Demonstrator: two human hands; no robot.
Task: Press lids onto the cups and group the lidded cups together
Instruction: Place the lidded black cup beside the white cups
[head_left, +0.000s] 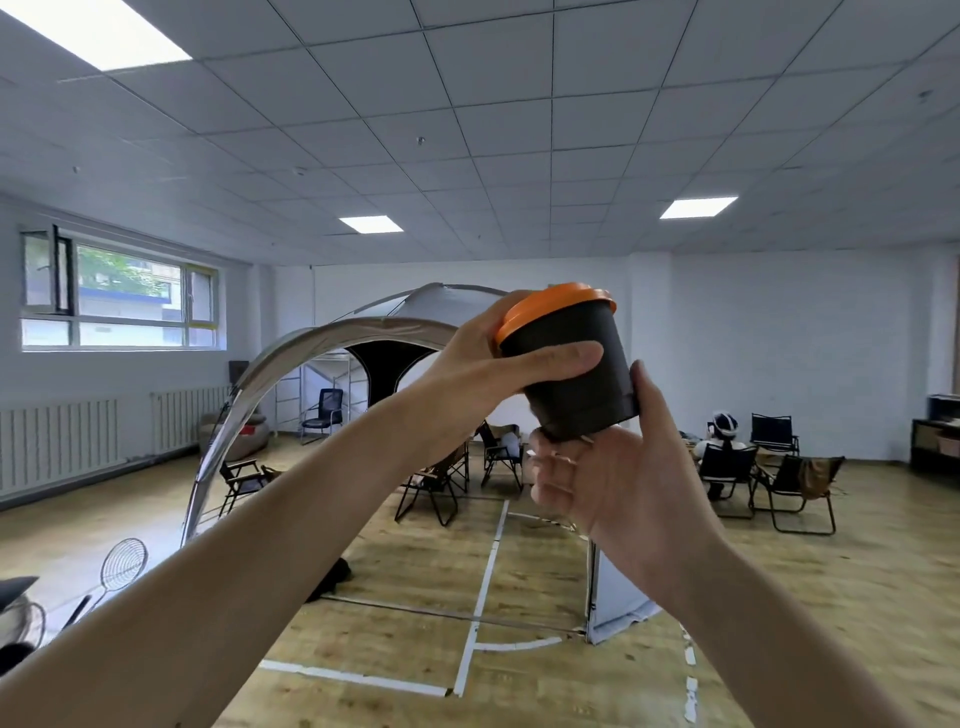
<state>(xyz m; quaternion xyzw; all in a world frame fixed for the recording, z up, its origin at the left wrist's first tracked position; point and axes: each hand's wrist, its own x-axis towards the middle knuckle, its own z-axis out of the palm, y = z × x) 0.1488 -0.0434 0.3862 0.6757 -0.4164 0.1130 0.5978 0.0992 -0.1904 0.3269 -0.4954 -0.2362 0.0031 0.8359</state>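
Head view: the orange round plastic lid (556, 306) sits on the black tapered plastic cup (571, 379) and appears seated; grouping is not yet done. My left hand (467, 374) grip wraps the cup's upper wall, just below the lid. My right hand (613, 467) grip cradles the cup's base, thumb against its side.

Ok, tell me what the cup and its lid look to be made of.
The cup: matte black with no shine and a stepped ring at its base; plastic or coated paper, hard to tell which. The lid: smooth orange with a faint sheen and a moulded raised rim, probably plastic.
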